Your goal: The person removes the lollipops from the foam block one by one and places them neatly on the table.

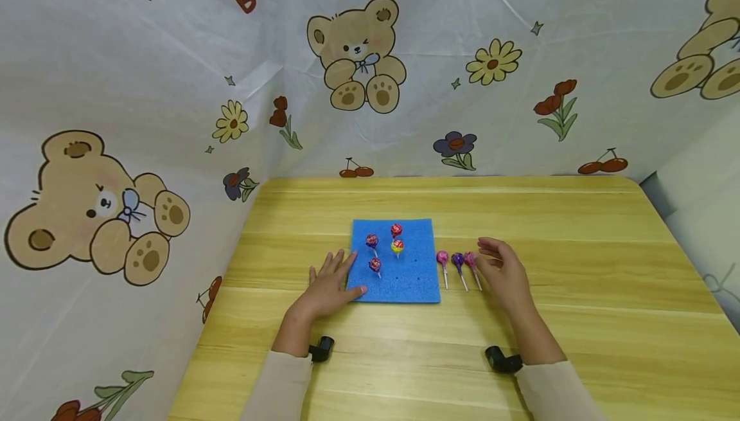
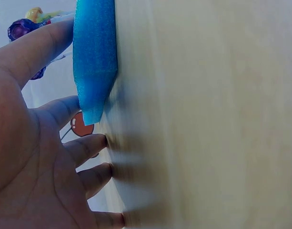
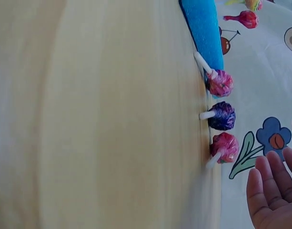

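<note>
A blue foam board (image 1: 405,286) lies on the table, with several wrapped lollipops standing in it on their sticks, among them a yellow-and-red one (image 1: 397,247). My left hand (image 1: 326,289) rests with spread fingers at the board's left edge, its thumb and index finger touching the foam. To the board's right, three lollipops lie in a row: a pink one (image 1: 442,257), a purple one (image 1: 458,259) and another pink one (image 1: 471,259). Just right of that last lollipop is my right hand (image 1: 505,273), fingers loosely bent; the right wrist view shows a gap between them.
Small dark holes show in the bare part of the foam. The wooden table (image 1: 607,279) extends on both sides. A white cloth (image 1: 433,9) printed with bears and flowers hangs behind and to the left. Each wrist wears a black device (image 1: 503,360).
</note>
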The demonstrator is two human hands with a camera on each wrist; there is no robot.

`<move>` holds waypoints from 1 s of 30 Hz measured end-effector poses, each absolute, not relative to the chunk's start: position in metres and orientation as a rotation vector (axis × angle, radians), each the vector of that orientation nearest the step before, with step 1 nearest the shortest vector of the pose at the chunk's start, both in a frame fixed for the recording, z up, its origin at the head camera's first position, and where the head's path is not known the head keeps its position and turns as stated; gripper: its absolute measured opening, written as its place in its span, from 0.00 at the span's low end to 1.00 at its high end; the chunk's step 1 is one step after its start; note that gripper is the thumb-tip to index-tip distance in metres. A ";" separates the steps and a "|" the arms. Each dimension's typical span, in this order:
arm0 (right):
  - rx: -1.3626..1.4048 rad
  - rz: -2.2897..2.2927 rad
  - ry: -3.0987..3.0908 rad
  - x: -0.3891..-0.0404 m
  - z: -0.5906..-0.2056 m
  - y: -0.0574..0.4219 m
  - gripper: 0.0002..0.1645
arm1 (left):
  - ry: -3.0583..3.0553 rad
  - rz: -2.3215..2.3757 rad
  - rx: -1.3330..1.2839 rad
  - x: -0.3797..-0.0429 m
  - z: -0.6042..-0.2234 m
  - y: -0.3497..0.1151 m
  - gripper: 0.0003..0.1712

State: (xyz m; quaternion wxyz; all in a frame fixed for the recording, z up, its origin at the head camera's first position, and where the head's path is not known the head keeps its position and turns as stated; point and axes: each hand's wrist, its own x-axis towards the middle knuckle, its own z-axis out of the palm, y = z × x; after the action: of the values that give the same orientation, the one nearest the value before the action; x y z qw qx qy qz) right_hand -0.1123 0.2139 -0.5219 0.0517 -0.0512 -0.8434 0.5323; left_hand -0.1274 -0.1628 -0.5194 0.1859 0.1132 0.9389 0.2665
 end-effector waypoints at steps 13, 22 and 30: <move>-0.093 1.662 -2.508 -0.106 -0.515 0.189 0.26 | 2.648 0.754 0.317 -0.127 -0.520 -0.162 0.49; 0.092 1.657 -2.538 -0.099 -0.516 0.162 0.23 | 2.647 0.753 0.314 -0.126 -0.520 -0.162 0.50; 0.284 1.615 -2.533 -0.099 -0.516 0.136 0.20 | 2.656 0.765 0.320 -0.126 -0.517 -0.161 0.49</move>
State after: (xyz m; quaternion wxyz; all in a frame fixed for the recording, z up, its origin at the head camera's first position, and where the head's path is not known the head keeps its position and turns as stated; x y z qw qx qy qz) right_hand -0.0992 0.1359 -0.5158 0.0621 0.0940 -0.8378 0.5342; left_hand -0.1259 -0.1611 -0.5167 0.1785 0.1132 0.9393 0.2703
